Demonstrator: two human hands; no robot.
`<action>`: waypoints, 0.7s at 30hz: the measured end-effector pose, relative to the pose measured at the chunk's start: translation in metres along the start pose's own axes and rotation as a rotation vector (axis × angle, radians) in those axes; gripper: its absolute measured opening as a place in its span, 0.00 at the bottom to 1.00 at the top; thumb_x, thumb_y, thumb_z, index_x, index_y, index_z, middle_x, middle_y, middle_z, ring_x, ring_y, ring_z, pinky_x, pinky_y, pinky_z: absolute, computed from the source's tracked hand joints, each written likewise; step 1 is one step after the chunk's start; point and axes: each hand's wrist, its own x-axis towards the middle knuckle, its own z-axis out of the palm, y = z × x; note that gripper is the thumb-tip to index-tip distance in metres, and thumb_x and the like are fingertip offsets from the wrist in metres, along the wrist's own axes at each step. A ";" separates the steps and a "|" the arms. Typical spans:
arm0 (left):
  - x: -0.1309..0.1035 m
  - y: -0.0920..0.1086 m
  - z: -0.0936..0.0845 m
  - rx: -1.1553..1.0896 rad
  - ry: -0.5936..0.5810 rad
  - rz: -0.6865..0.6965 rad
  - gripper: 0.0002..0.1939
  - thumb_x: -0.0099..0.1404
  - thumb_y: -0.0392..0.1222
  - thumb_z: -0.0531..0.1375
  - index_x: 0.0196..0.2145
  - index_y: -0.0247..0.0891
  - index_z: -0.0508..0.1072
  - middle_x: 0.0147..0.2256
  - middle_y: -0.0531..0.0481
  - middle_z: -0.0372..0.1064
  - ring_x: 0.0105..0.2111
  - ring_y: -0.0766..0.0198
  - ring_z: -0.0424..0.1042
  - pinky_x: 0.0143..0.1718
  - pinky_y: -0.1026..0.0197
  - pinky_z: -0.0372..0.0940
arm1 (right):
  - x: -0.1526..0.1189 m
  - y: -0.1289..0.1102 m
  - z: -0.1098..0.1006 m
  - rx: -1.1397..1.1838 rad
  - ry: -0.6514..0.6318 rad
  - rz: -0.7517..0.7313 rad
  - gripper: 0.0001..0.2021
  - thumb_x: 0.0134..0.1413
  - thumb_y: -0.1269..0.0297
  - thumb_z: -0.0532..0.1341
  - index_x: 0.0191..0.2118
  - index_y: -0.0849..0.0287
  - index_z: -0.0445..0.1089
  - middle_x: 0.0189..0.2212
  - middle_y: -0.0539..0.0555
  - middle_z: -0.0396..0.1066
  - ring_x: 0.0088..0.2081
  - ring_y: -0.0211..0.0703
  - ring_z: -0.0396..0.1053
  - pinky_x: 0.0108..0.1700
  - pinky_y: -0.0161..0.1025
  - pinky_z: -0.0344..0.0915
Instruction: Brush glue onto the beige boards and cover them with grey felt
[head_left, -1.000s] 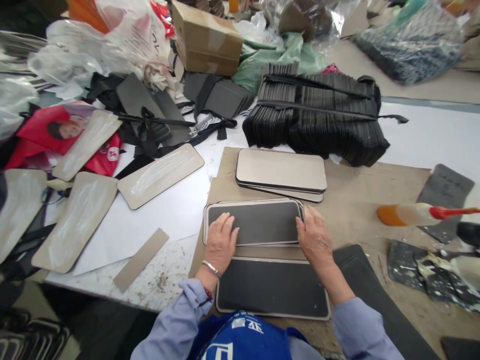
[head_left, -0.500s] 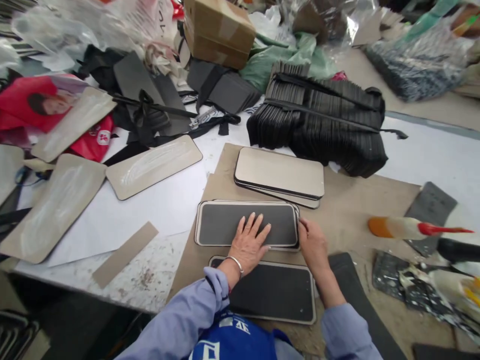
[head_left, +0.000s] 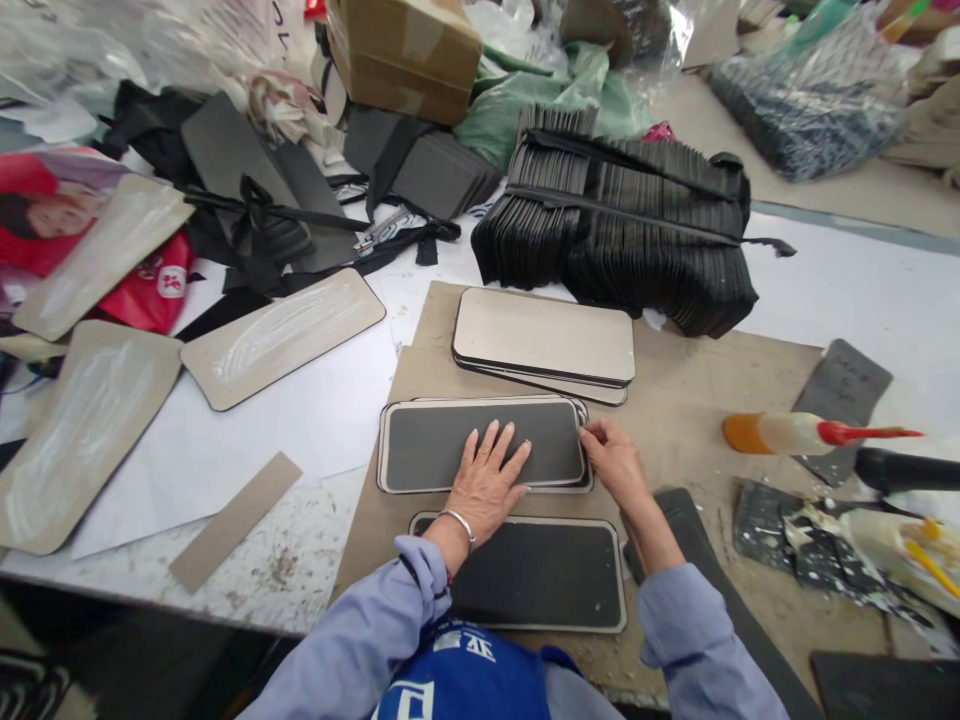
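Cluttered table point(head_left: 289, 550); left fingers point(head_left: 488, 446) spread on dark panel point(head_left: 425, 446); right fingers point(head_left: 602, 440) bent at edge, pinch unclear.

We rest our left hand point(head_left: 481, 490) spread on a pale-edged dark panel point(head_left: 420, 445), our right hand point(head_left: 616, 465) at its right edge; beyond lie beige panels point(head_left: 544, 335) and a strapped black bundle point(head_left: 652, 265).

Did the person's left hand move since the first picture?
Yes, the left hand has moved to the right, judged against the stack of cream panels beyond it.
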 end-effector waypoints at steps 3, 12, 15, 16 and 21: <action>0.000 -0.001 0.000 0.004 -0.009 0.003 0.29 0.60 0.51 0.54 0.57 0.45 0.56 0.61 0.43 0.46 0.61 0.49 0.42 0.59 0.42 0.44 | 0.000 0.002 0.000 -0.007 -0.008 -0.021 0.11 0.45 0.55 0.52 0.26 0.58 0.62 0.21 0.49 0.65 0.26 0.39 0.61 0.32 0.37 0.57; 0.001 -0.003 -0.002 -0.001 -0.014 0.003 0.28 0.60 0.50 0.54 0.57 0.44 0.56 0.61 0.42 0.47 0.61 0.49 0.43 0.59 0.41 0.44 | 0.002 -0.001 -0.003 -0.168 -0.043 -0.045 0.09 0.48 0.57 0.53 0.27 0.57 0.62 0.22 0.48 0.64 0.27 0.39 0.61 0.32 0.36 0.56; 0.001 -0.002 -0.002 -0.008 -0.009 0.003 0.28 0.60 0.50 0.54 0.57 0.44 0.56 0.61 0.42 0.47 0.61 0.49 0.43 0.58 0.41 0.44 | 0.003 -0.006 -0.005 -0.259 -0.071 -0.036 0.07 0.50 0.59 0.53 0.27 0.56 0.62 0.22 0.49 0.64 0.27 0.39 0.61 0.31 0.35 0.55; 0.001 -0.002 -0.002 -0.011 -0.009 0.002 0.28 0.60 0.50 0.54 0.57 0.44 0.56 0.61 0.42 0.47 0.61 0.49 0.43 0.59 0.41 0.44 | 0.003 -0.008 -0.005 -0.287 -0.079 -0.023 0.07 0.50 0.60 0.53 0.28 0.56 0.62 0.23 0.49 0.64 0.27 0.39 0.61 0.31 0.35 0.55; 0.001 -0.003 -0.004 -0.020 -0.016 0.001 0.28 0.60 0.52 0.54 0.57 0.45 0.56 0.61 0.44 0.47 0.61 0.50 0.43 0.58 0.39 0.42 | -0.002 -0.023 -0.009 -0.414 -0.100 0.054 0.06 0.52 0.60 0.52 0.31 0.54 0.63 0.27 0.51 0.66 0.28 0.40 0.61 0.29 0.35 0.51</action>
